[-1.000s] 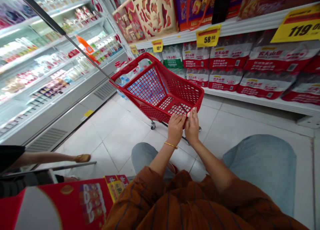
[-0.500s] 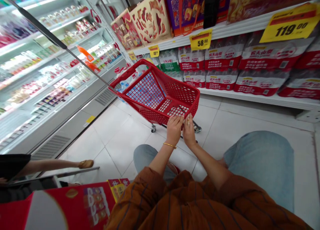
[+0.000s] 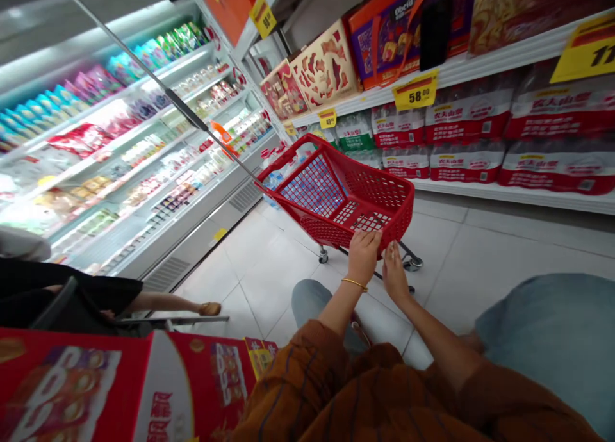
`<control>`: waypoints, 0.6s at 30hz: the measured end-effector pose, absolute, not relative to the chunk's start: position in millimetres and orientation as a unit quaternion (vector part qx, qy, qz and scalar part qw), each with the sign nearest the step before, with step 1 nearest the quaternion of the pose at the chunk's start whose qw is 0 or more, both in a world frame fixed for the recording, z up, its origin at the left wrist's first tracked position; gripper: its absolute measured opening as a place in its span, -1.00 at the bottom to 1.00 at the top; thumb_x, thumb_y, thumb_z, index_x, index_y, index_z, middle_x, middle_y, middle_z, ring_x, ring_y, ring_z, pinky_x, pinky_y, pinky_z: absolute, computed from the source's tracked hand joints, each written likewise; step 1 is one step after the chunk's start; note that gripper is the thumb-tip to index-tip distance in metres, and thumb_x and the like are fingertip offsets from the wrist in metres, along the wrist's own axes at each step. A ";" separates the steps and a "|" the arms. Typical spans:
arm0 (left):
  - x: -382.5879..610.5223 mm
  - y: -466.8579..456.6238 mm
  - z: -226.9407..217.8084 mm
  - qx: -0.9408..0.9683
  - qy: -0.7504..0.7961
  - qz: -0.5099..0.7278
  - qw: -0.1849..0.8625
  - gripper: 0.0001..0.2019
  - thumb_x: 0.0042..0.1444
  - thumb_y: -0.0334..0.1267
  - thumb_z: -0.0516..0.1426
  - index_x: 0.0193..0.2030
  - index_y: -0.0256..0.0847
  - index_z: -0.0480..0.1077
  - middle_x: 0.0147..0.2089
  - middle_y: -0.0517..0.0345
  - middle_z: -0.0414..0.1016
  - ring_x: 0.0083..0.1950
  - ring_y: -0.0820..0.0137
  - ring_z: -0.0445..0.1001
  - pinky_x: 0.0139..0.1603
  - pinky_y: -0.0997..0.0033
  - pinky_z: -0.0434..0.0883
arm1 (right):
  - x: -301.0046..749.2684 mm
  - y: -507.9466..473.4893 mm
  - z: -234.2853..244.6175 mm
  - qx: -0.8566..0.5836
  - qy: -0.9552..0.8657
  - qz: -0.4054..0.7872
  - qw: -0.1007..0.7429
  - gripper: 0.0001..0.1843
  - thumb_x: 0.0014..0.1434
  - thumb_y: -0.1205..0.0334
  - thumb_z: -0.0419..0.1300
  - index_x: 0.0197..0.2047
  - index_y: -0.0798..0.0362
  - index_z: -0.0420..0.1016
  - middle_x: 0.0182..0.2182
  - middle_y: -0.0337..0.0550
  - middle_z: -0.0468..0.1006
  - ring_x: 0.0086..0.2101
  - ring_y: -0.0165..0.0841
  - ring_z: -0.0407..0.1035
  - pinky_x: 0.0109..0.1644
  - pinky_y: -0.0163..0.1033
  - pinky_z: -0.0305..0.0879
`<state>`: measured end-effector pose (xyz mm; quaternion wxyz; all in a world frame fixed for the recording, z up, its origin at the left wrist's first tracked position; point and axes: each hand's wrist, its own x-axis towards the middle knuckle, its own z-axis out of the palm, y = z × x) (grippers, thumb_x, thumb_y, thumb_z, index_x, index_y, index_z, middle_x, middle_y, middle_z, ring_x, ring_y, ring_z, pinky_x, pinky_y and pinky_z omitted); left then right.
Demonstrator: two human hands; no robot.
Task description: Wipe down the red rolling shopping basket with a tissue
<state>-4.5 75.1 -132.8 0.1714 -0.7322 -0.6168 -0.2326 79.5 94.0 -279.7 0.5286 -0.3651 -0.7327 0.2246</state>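
Observation:
A red plastic mesh shopping basket on wheels (image 3: 336, 195) stands on the tile floor just ahead of me, tilted in view. My left hand (image 3: 364, 257), with a gold bangle (image 3: 354, 284) on its wrist, grips the basket's near rim. My right hand (image 3: 394, 275) sits just to its right, fingertips against the rim's lower edge. The basket holds nothing that I can see, and its mesh shows bottled water behind it. Below my arms are my orange striped sleeves (image 3: 384, 397) and light blue denim legs (image 3: 548, 346).
Shrink-wrapped bottled water packs (image 3: 466, 128) and gift boxes (image 3: 327, 70) fill the shelves on the right. A chilled display case (image 3: 120, 154) runs along the left. A long dark pole (image 3: 163, 90) meets the basket's far corner. A red gift box (image 3: 91, 384) and a person's leg (image 3: 168, 303) lie lower left.
The whole view has swung, so the basket and my hands sit further right. The red gift box fills more of the lower left, and more of the chilled case shows.

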 end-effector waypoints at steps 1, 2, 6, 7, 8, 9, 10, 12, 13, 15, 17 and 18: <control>-4.7 75.8 -133.3 -0.733 -0.614 -0.235 0.175 -0.71 0.28 -0.34 -0.02 0.07 -0.22 0.40 -0.09 0.03 0.57 -0.01 0.33 0.46 0.22 0.14 0.32 | 79.6 92.2 -282.2 -0.365 -0.729 0.233 0.531 -0.32 0.26 0.44 -0.20 0.42 0.04 -0.23 0.36 0.15 -0.05 0.35 -0.11 -0.19 0.27 0.29 0.09; -4.8 76.2 -133.9 -0.735 -0.612 -0.232 0.174 -0.72 0.28 -0.34 -0.02 0.07 -0.22 0.39 -0.09 0.04 0.57 -0.01 0.33 0.46 0.22 0.14 0.31 | 79.5 90.7 -282.5 -0.367 -0.725 0.239 0.532 -0.34 0.27 0.42 -0.19 0.42 0.07 -0.22 0.35 0.17 -0.03 0.34 -0.09 -0.16 0.26 0.30 0.10; -3.2 75.4 -134.8 -0.735 -0.612 -0.235 0.174 -0.71 0.28 -0.35 -0.01 0.08 -0.24 0.38 -0.08 0.02 0.56 0.00 0.34 0.45 0.24 0.15 0.29 | 78.7 90.7 -260.4 -0.404 -0.687 0.262 0.544 -0.38 0.30 0.29 -0.11 0.40 0.02 -0.13 0.34 0.08 0.05 0.34 -0.13 -0.11 0.30 0.25 0.07; -2.5 74.8 -134.7 -0.735 -0.612 -0.237 0.173 -0.71 0.27 -0.35 -0.01 0.09 -0.26 0.38 -0.07 0.02 0.56 0.01 0.33 0.44 0.24 0.15 0.28 | 78.9 92.3 -251.2 -0.416 -0.672 0.264 0.553 -0.39 0.30 0.27 -0.10 0.39 0.01 -0.11 0.32 0.08 0.09 0.33 -0.14 -0.08 0.30 0.24 0.06; -2.0 74.3 -134.5 -0.735 -0.611 -0.238 0.171 -0.71 0.27 -0.35 -0.01 0.09 -0.27 0.37 -0.06 0.01 0.55 0.01 0.33 0.44 0.25 0.15 0.28 | 79.4 94.3 -242.0 -0.424 -0.659 0.267 0.561 -0.39 0.29 0.26 -0.09 0.39 0.02 -0.12 0.31 0.08 0.11 0.32 -0.15 -0.04 0.31 0.23 0.06; -1.7 74.0 -134.4 -0.735 -0.611 -0.240 0.171 -0.70 0.27 -0.35 -0.01 0.10 -0.27 0.37 -0.06 0.02 0.55 0.01 0.32 0.44 0.26 0.14 0.27 | 80.4 96.3 -233.2 -0.426 -0.650 0.270 0.568 -0.38 0.29 0.26 -0.08 0.38 0.02 -0.12 0.31 0.08 0.12 0.31 -0.17 -0.01 0.32 0.21 0.06; -1.7 73.8 -134.1 -0.734 -0.613 -0.240 0.168 -0.70 0.27 -0.36 -0.02 0.11 -0.26 0.36 -0.05 0.02 0.55 0.01 0.32 0.44 0.26 0.13 0.26 | 81.7 98.1 -225.3 -0.427 -0.642 0.269 0.577 -0.38 0.28 0.26 -0.07 0.37 0.04 -0.10 0.30 0.09 0.13 0.30 -0.17 0.01 0.32 0.20 0.06; -2.2 73.7 -133.4 -0.735 -0.613 -0.240 0.162 -0.69 0.28 -0.35 -0.02 0.12 -0.25 0.36 -0.06 0.03 0.55 0.00 0.32 0.44 0.26 0.12 0.26 | 85.6 100.3 -212.6 -0.421 -0.631 0.259 0.598 -0.44 0.26 0.24 -0.02 0.32 0.06 0.03 0.29 0.12 0.13 0.29 -0.16 0.04 0.32 0.17 0.06; -2.6 73.7 -133.0 -0.737 -0.611 -0.240 0.159 -0.69 0.28 -0.35 -0.02 0.12 -0.26 0.35 -0.06 0.02 0.55 0.00 0.32 0.44 0.26 0.12 0.25 | 87.9 100.7 -207.7 -0.415 -0.630 0.255 0.605 -0.47 0.26 0.24 -0.01 0.29 0.07 0.09 0.29 0.13 0.13 0.28 -0.16 0.05 0.32 0.16 0.07; -3.4 73.5 -131.8 -0.740 -0.607 -0.245 0.157 -0.68 0.27 -0.35 -0.02 0.12 -0.28 0.35 -0.05 0.00 0.54 0.01 0.33 0.43 0.27 0.13 0.25 | 92.0 100.5 -200.2 -0.398 -0.638 0.249 0.610 -0.53 0.27 0.25 -0.01 0.24 0.05 0.19 0.29 0.12 0.12 0.28 -0.16 0.07 0.32 0.13 0.08; -3.7 72.8 -130.8 -0.741 -0.605 -0.246 0.153 -0.68 0.27 -0.36 -0.02 0.13 -0.28 0.35 -0.04 -0.01 0.54 0.02 0.34 0.43 0.27 0.13 0.25 | 94.0 100.0 -195.5 -0.384 -0.648 0.243 0.612 -0.54 0.28 0.27 -0.02 0.25 0.01 0.20 0.31 0.08 0.09 0.28 -0.18 0.07 0.33 0.11 0.09; -3.7 72.3 -130.5 -0.741 -0.607 -0.245 0.152 -0.68 0.27 -0.36 -0.02 0.12 -0.27 0.36 -0.03 -0.01 0.54 0.03 0.34 0.43 0.27 0.13 0.26 | 93.8 99.9 -194.3 -0.377 -0.652 0.236 0.614 -0.51 0.29 0.28 -0.03 0.28 -0.01 0.17 0.33 0.05 0.07 0.29 -0.18 0.06 0.33 0.10 0.09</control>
